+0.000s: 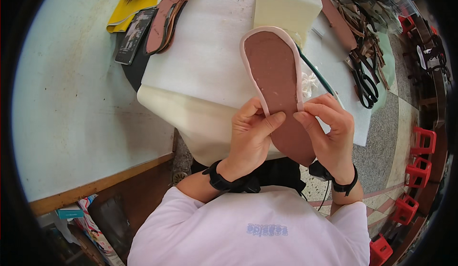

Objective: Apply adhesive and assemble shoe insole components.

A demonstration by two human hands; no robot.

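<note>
A reddish-brown shoe insole (273,70) is held up in front of me between both hands. A pale pink strip (246,60) runs around the edge of its wide far end and down both sides to my fingers; the pointed near end shows no strip. My left hand (253,132) grips the insole's left edge, thumb on its face and fingers behind. My right hand (331,132) pinches the right edge, thumb and forefinger pressed together where the pink strip stops. The fingers behind the insole are partly hidden.
Beyond the insole stands a cream square container (286,5). Black-handled scissors (366,87) and scrap strips lie at right, beside a green stick (317,70). More insoles (167,20), a phone (137,34) and yellow cloth (133,10) lie at far left. Red stools (423,141) stand on the floor.
</note>
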